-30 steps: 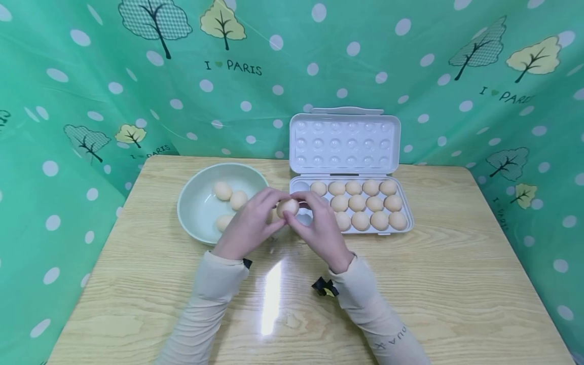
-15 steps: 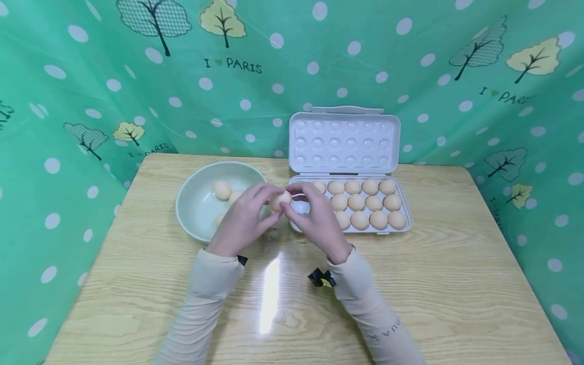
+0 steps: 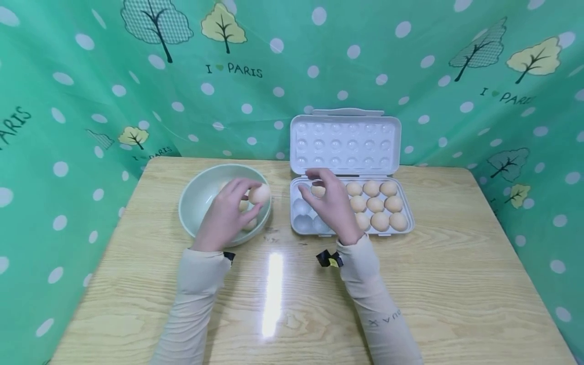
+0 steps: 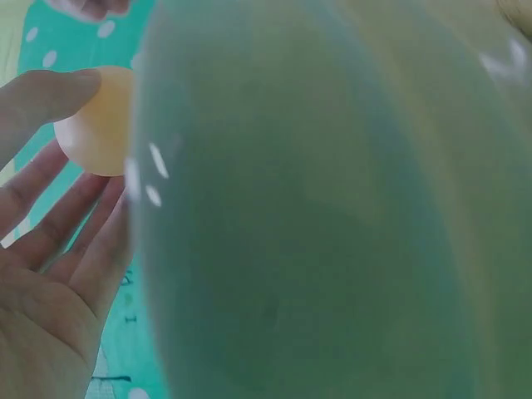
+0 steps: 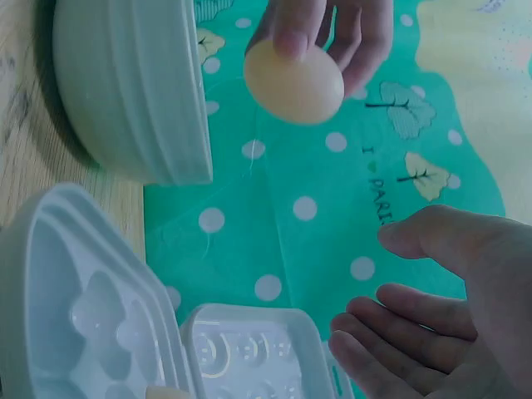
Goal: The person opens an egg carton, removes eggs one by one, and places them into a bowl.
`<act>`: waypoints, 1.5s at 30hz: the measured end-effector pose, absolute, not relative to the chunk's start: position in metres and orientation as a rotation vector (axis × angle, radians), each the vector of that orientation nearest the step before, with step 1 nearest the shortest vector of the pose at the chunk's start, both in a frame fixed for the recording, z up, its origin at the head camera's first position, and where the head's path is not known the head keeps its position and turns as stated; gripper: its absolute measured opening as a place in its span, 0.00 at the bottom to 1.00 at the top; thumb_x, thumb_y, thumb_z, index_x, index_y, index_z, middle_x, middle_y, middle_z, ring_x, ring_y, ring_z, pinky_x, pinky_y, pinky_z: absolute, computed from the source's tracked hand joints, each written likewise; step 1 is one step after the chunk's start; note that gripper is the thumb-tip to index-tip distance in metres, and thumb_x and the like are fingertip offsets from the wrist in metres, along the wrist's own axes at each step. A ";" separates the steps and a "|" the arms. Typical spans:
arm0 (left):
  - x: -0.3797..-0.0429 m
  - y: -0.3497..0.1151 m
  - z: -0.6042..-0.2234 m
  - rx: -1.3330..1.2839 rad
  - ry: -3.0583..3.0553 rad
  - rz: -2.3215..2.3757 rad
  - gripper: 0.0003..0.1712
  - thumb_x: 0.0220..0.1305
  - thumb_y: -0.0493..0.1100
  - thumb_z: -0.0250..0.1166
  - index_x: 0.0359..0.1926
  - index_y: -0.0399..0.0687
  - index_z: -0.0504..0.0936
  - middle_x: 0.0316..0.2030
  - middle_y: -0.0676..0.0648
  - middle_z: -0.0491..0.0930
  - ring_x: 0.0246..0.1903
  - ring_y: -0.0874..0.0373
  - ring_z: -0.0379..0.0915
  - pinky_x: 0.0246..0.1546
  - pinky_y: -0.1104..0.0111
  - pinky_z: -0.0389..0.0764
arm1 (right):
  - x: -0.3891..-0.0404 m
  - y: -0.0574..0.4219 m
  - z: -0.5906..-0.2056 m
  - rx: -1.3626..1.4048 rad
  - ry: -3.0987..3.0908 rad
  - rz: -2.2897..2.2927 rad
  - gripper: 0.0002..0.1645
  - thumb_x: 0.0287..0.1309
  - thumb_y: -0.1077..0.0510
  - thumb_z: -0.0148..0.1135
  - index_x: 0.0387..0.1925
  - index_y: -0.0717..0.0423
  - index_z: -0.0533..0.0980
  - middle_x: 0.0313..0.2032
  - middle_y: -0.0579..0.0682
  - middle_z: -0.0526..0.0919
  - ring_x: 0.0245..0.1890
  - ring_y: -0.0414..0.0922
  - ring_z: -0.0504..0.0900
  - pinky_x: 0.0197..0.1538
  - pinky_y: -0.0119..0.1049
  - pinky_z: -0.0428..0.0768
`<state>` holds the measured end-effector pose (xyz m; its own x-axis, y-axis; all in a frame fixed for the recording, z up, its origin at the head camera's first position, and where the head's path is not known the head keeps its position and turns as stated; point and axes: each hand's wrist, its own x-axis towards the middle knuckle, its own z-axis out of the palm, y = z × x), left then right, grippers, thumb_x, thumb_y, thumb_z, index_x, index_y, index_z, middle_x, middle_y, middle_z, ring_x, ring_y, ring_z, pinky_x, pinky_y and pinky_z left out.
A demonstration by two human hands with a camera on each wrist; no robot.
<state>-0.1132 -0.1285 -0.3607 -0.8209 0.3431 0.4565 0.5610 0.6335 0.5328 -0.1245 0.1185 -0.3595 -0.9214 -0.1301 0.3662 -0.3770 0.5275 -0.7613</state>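
Note:
A pale brown egg (image 3: 259, 194) is pinched between the thumb and fingers of my left hand (image 3: 219, 218), over the right side of a pale green bowl (image 3: 186, 219). Beneath that hand, other eggs (image 3: 249, 224) show inside the bowl, partly covered. My right hand (image 3: 335, 208) hovers above the left part of an egg box (image 3: 303, 223), thumb and fingers apart, holding nothing. In the right wrist view this hand (image 5: 449, 291) is spread, well away from the held egg (image 5: 293, 83). The bowl wall (image 4: 307, 216) fills most of the left wrist view.
Rows of eggs (image 3: 380, 221) fill the right part of the box; bare pockets show at its left end. Its lid (image 3: 345, 144) stands raised at the back. A wooden table (image 3: 438, 284) bears everything, with a green patterned cloth (image 3: 255, 116) behind and at both sides.
Both hands held the egg between bowl and box, drifting left. Now the right hand has let go and moved right over the box, while the left carries the egg to the bowl.

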 end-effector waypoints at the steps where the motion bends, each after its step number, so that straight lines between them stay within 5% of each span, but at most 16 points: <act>1: -0.114 -0.130 -0.361 -0.714 -2.550 -0.987 0.23 0.57 0.36 0.73 0.54 0.42 0.79 0.50 0.44 0.80 0.44 0.53 0.78 0.45 0.61 0.83 | -0.126 0.121 -0.360 0.408 -2.526 1.336 0.20 0.64 0.55 0.65 0.53 0.62 0.76 0.52 0.59 0.81 0.52 0.53 0.81 0.58 0.38 0.80; 14: -0.117 -0.148 -0.368 -0.628 -2.629 -0.979 0.23 0.59 0.36 0.71 0.55 0.41 0.77 0.51 0.43 0.78 0.48 0.50 0.76 0.48 0.57 0.82 | -0.138 0.136 -0.371 0.264 -2.719 1.206 0.24 0.64 0.57 0.65 0.57 0.64 0.74 0.55 0.60 0.79 0.55 0.58 0.79 0.60 0.47 0.79; 22: -0.116 -0.165 -0.366 -0.405 -2.788 -0.951 0.22 0.60 0.35 0.68 0.56 0.37 0.76 0.53 0.37 0.77 0.56 0.42 0.73 0.61 0.49 0.73 | -0.145 0.142 -0.385 0.242 -2.828 1.086 0.24 0.66 0.58 0.62 0.60 0.65 0.73 0.59 0.62 0.77 0.61 0.57 0.75 0.65 0.49 0.74; 31: -0.120 -0.177 -0.372 -0.311 -2.886 -0.896 0.23 0.60 0.37 0.68 0.56 0.36 0.75 0.52 0.36 0.77 0.54 0.40 0.74 0.59 0.47 0.74 | -0.150 0.144 -0.396 0.325 -2.950 0.942 0.28 0.63 0.63 0.64 0.63 0.68 0.71 0.61 0.64 0.76 0.65 0.58 0.72 0.69 0.50 0.70; 38: -0.116 -0.185 -0.372 -0.267 -2.974 -0.895 0.24 0.60 0.36 0.65 0.57 0.35 0.75 0.54 0.34 0.75 0.57 0.38 0.71 0.60 0.43 0.71 | -0.147 0.144 -0.400 0.435 -2.961 0.927 0.18 0.58 0.67 0.65 0.50 0.67 0.77 0.50 0.62 0.80 0.54 0.57 0.77 0.60 0.49 0.77; 45: -0.116 -0.189 -0.373 -0.263 -3.023 -0.870 0.24 0.60 0.36 0.65 0.57 0.33 0.75 0.55 0.32 0.75 0.58 0.35 0.70 0.60 0.41 0.71 | -0.146 0.145 -0.402 0.365 -2.957 0.843 0.22 0.60 0.66 0.64 0.56 0.66 0.76 0.55 0.63 0.77 0.58 0.59 0.75 0.64 0.51 0.75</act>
